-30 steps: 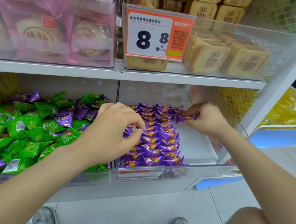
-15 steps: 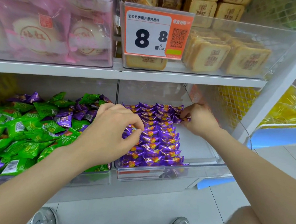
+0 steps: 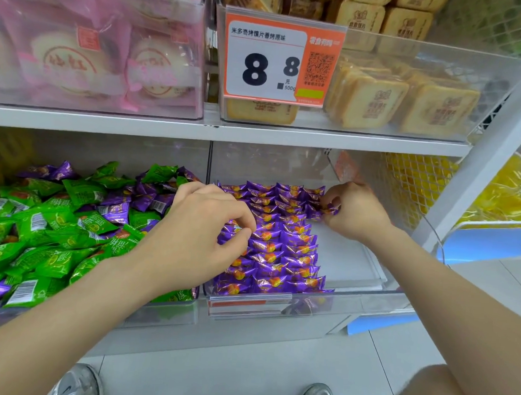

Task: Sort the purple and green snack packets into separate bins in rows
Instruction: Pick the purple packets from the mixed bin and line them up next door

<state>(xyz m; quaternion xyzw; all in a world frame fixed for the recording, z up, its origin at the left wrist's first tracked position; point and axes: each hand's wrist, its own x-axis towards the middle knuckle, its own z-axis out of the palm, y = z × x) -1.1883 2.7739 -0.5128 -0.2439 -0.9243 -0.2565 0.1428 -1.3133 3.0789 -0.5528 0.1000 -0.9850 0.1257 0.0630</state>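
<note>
R hand [image 3: 355, 215], pinching a purple packet [image 3: 328, 210], has tucked it against the rows' [image 3: 280, 253] far end; new column starts. L hand [image 3: 201, 239] unmoved, grip unclear.

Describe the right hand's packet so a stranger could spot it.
Find the clear bin below the orange 8.8 price tag. At the back right of its purple rows, the right hand pinches one packet, the only one jutting beyond the rows.
</note>
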